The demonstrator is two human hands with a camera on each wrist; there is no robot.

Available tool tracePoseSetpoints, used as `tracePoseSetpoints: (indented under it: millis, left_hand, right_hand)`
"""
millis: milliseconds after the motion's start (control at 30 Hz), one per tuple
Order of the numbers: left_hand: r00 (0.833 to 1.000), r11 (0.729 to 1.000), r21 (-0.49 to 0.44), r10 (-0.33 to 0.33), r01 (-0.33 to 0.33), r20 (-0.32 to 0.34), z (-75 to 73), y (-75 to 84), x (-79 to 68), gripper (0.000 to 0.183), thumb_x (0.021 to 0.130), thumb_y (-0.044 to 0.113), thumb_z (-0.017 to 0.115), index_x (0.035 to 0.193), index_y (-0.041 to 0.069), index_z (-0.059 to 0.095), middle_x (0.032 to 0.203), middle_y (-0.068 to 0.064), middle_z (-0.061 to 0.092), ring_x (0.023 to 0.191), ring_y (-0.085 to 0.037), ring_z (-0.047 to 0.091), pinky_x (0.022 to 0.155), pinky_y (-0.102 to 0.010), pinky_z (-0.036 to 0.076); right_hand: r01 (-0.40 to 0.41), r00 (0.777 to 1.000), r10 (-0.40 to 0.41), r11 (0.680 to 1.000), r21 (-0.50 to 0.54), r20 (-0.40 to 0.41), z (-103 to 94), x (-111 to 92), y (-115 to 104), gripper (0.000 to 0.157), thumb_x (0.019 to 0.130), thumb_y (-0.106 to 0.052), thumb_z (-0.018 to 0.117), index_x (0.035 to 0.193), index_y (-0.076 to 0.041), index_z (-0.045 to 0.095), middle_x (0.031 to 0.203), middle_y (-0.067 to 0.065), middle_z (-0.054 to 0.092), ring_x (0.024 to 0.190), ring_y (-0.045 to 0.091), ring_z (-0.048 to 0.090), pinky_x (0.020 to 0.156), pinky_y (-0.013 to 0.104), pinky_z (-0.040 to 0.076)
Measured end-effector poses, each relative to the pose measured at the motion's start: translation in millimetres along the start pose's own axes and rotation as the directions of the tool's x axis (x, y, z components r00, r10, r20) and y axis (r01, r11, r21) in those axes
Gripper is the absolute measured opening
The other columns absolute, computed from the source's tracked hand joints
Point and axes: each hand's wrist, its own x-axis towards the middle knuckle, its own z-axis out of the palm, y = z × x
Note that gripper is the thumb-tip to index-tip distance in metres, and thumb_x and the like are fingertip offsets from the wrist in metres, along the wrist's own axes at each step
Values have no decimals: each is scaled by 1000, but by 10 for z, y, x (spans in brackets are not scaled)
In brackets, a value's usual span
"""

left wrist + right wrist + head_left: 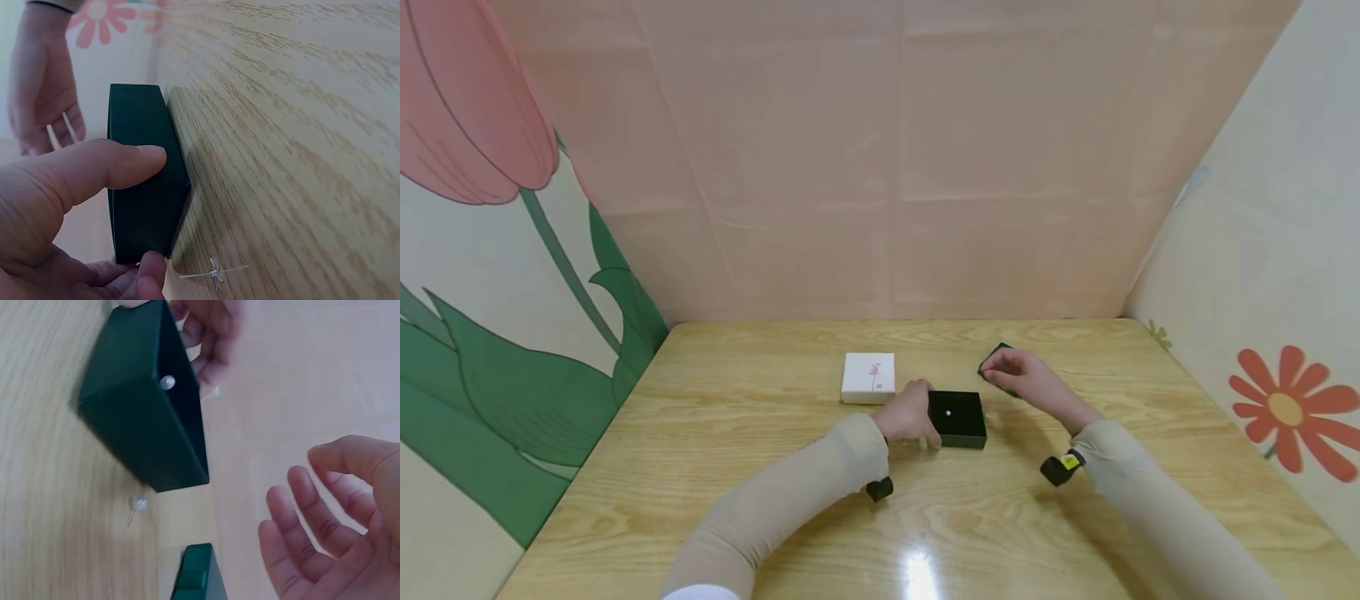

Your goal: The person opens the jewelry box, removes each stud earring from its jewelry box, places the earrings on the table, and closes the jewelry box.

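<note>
My left hand (910, 412) grips the left side of an open dark green jewellery box (964, 439). In the left wrist view its thumb lies along the box wall (147, 219), with other fingertips at the box's lower corner. A small pearl (167, 382) shows inside the box, against the dark lining. My right hand (1018, 375) is raised to the right of the box, fingers loosely bent, with nothing visible in them. Past its fingertips lies a green box lid (997, 348), partly hidden by the hand. A pearl earring (139, 502) with a thin pin lies on the table beside the box.
Left of and behind the green box stands a white box (868, 377) with a pink flower print. A small silvery piece with thin prongs (214, 270) lies on the wooden table (760, 367) near my left fingers. Printed cloth walls rise around the table.
</note>
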Motion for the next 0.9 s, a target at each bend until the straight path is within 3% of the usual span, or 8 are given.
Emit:
tracePoseSetpoints:
  millis: [233, 400, 533, 667, 800, 900]
  left_hand:
    - [1000, 1000, 21, 2, -2, -10, 2, 4, 3, 92, 65, 11, 89, 141, 2, 37, 132, -13, 48, 97, -17, 52, 88, -29, 48]
    - [1000, 1000, 24, 3, -3, -17, 5, 7, 10, 92, 64, 11, 89, 140, 2, 38, 130, -12, 50, 101, -18, 53, 92, -30, 47]
    - [1000, 1000, 25, 2, -1, -22, 9, 7, 15, 92, 63, 10, 89, 139, 2, 39, 129, -12, 50, 104, -18, 54, 95, -31, 46]
    - [1000, 1000, 26, 6, -6, -22, 6, 9, 16, 91, 63, 10, 89, 139, 1, 39, 128, -12, 50, 102, -18, 53, 95, -31, 46]
    - [1000, 1000, 29, 6, -6, -19, 5, 5, 23, 90, 63, 11, 89, 137, 1, 40, 126, -11, 51, 102, -18, 54, 95, -31, 46]
    - [1000, 999, 31, 6, -5, -17, 4, 4, 23, 88, 63, 11, 89, 136, 1, 41, 122, -10, 52, 101, -18, 54, 95, -32, 46]
  right_hand:
    - [4, 999, 0, 996, 87, -39, 33, 4, -117, 31, 96, -26, 61, 114, -2, 61, 112, 14, 65, 103, 20, 62, 86, 26, 49]
    - [71, 996, -63, 986, 149, -61, 80, -7, -154, 33, 96, -25, 62, 118, -1, 59, 114, 4, 63, 104, 14, 61, 84, 18, 49]
    - [108, 994, -101, 977, 186, -43, 128, 6, -143, 34, 96, -22, 61, 121, 0, 57, 121, 7, 60, 109, 16, 59, 87, 19, 48]
    - [124, 992, -123, 981, 152, -17, 209, 44, -87, 33, 96, -21, 61, 122, -2, 58, 125, 14, 58, 115, 30, 55, 98, 33, 46]
    - [113, 993, -117, 985, 127, 24, 294, 63, -22, 32, 96, -22, 61, 123, -5, 58, 128, 17, 57, 124, 38, 49, 108, 56, 32]
    - [78, 994, -86, 990, 115, 65, 341, 64, 3, 32, 96, -20, 61, 123, -5, 57, 131, 17, 54, 128, 40, 45, 108, 60, 30]
